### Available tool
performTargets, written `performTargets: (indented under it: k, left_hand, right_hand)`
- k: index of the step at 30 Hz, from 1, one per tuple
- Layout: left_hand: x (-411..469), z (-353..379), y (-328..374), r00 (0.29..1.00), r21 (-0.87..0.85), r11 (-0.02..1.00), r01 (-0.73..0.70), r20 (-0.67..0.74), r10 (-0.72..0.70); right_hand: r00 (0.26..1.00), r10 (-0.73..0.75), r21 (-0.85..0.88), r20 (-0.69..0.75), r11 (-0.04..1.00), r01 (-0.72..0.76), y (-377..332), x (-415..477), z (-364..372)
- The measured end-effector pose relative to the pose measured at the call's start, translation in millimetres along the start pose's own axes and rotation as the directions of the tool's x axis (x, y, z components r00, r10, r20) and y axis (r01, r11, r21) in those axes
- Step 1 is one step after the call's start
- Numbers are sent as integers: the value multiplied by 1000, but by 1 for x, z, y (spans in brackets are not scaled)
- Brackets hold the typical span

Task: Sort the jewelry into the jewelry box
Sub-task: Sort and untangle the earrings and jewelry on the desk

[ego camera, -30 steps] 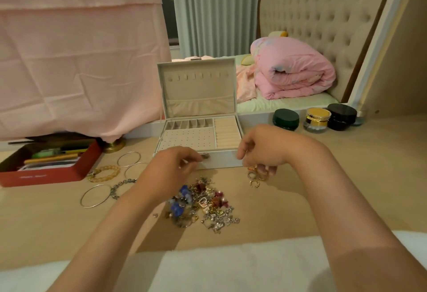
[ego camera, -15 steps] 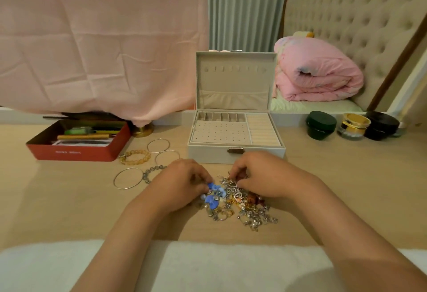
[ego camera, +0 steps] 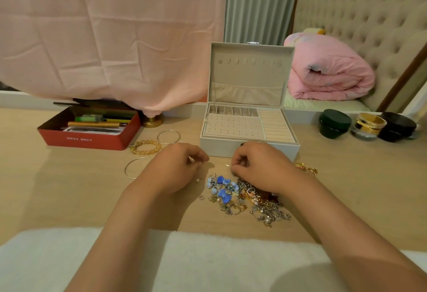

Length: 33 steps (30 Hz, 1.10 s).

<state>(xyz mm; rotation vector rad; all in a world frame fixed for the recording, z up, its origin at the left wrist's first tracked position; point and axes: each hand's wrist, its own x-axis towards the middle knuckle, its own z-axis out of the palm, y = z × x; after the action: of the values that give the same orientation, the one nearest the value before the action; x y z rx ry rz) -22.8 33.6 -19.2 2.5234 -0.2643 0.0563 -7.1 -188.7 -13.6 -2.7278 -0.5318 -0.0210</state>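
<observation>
Tangled jewelry heap (ego camera: 245,197) on the pale wood-grain desk (ego camera: 69,187), just in front of the jewelry box (ego camera: 217,147): silver chains and charms, gold links, glossy blue flower pieces (ego camera: 223,193); a few gold pieces (ego camera: 307,168) lying apart at the heap's right. Box rectangular, pale grey outside, lined in beige velvet, lid upright; dotted earring panel in front, ribbed ring rolls at right, small square cells along the back. Right grip (ego camera: 261,167) over the heap's far edge, knuckles up, fingers curled, pinching a thin gold wire piece (ego camera: 228,165); left grip (ego camera: 178,167) just left of the heap, fingers curled, tips drawn together, cannot tell on what. Further left: thin metal bangles (ego camera: 168,136), amber bead bracelet (ego camera: 145,147), red tin (ego camera: 80,139) of pens. Right of the box: three round lidded jars (ego camera: 335,123).
</observation>
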Motion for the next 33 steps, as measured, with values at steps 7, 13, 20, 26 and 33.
performTargets:
  k: [7, 13, 20, 26, 33]
  left_hand:
    - [-2, 12, 13, 994, 67, 997, -39, 109, 32]
    - [-5, 11, 10, 995, 76, 997, 13, 101, -20]
    - [-15, 9, 21, 997, 33, 997, -68, 28, 67]
    - [-22, 9, 30, 990, -66, 996, -64, 121, 72]
    - [-22, 17, 45, 996, -507, 861, -27, 62, 67]
  right_hand:
    - [999, 28, 115, 26, 993, -31, 3, -1, -5]
    - [995, -41, 59, 89, 998, 36, -2, -15, -29]
    - [897, -104, -32, 430, 991, 130, -29, -32, -19]
    - [892, -131, -20, 432, 988, 155, -27, -35, -21]
    - [980, -87, 385, 176, 923, 13, -5, -28, -51]
